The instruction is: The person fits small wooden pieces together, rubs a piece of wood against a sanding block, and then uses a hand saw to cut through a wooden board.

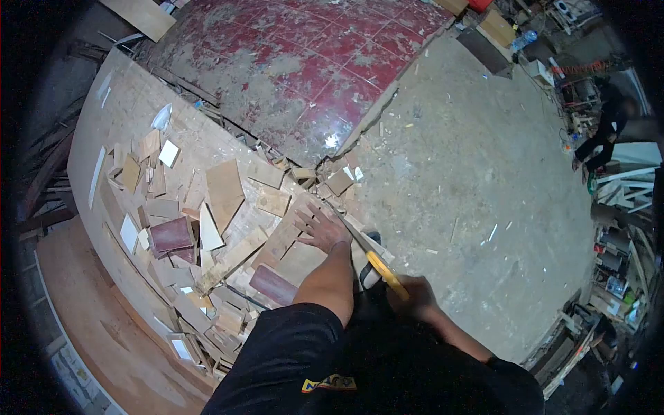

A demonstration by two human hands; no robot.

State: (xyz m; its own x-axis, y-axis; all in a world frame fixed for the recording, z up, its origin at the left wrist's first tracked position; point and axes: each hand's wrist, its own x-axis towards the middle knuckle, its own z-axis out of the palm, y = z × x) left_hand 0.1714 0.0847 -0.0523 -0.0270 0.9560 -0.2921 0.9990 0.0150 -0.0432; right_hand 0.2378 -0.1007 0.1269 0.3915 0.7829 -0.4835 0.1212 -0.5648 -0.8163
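My left hand (323, 229) lies flat with its fingers spread, pressing on a wooden board (279, 240) near the edge of the scrap-covered surface. In my right hand (415, 297), slightly blurred, is the yellow handle of a hand saw (384, 270). The saw's narrow blade runs up and left, passing close beside my left hand along the board's end. Below the left wrist, a dark reddish block (272, 285) lies among the wood pieces.
Many wood offcuts (225, 194) and another dark red block (172, 236) cover the pale work surface (117, 90). Concrete floor (456, 173) stretches to the right, red tiles (311, 55) lie ahead. A person (607, 131) sits at the far right near stacked wood.
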